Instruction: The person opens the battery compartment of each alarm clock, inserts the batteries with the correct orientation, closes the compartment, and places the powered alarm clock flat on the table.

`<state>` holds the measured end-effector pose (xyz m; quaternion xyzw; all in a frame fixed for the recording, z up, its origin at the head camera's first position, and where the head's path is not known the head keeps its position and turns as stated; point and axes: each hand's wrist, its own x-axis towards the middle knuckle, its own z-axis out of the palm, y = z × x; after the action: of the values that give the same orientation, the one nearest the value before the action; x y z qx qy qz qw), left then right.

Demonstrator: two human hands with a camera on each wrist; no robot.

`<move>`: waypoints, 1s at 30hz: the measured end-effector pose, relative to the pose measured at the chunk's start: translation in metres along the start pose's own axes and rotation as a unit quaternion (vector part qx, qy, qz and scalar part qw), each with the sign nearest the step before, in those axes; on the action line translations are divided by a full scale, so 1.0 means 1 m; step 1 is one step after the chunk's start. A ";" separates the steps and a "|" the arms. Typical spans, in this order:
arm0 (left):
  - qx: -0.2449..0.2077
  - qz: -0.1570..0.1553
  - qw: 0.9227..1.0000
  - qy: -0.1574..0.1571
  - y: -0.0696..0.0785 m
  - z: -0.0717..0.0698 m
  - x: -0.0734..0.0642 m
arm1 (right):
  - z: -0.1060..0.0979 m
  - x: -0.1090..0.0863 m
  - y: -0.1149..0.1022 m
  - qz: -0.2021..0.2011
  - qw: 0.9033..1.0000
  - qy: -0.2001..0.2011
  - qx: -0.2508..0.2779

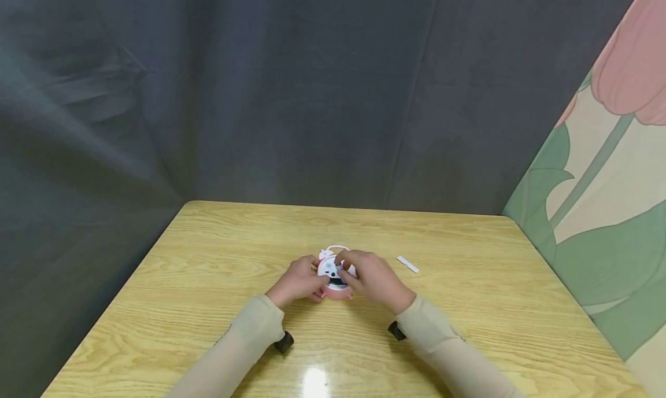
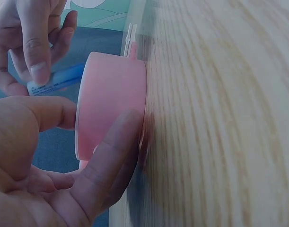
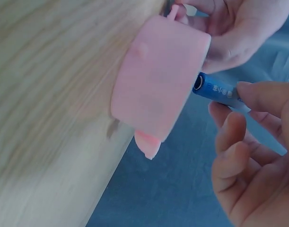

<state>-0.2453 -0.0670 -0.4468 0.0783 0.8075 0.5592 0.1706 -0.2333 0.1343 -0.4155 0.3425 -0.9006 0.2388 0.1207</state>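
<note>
A pink twin-bell alarm clock (image 1: 337, 293) lies on the table with its white back facing up and a dark compartment showing there. My left hand (image 1: 300, 280) grips the clock's side, its thumb at the back's edge and fingers along the pink casing (image 2: 111, 90). Between thumb and fingertips, my right hand (image 1: 376, 276) pinches a blue battery (image 3: 219, 91). The battery is tilted, one end right at the clock's back in both wrist views. The fingers cover part of the back in the head view.
A small flat white strip (image 1: 408, 264) lies on the wooden table (image 1: 468, 271), to the right of the clock. Dark cloth (image 1: 322, 97) hangs behind the table's far edge, and a flower-patterned surface (image 1: 598, 213) borders it on the right.
</note>
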 end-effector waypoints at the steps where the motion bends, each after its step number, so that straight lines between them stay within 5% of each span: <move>1: -0.001 -0.002 1.000 0.000 0.000 0.000 0.000 | 0.002 0.000 -0.001 -0.009 1.000 0.000 -0.008; 15: -0.004 0.001 1.000 -0.003 -0.001 -0.001 0.000 | 0.015 0.000 -0.004 -0.097 0.991 0.012 -0.088; 30: -0.024 -0.007 1.000 -0.003 0.000 0.000 0.000 | 0.021 0.000 -0.008 -0.094 0.987 -0.014 -0.126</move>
<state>-0.2452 -0.0674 -0.4471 0.0699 0.7940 0.5766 0.1791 -0.2287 0.1186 -0.4306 0.4115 -0.8886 0.1066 0.1721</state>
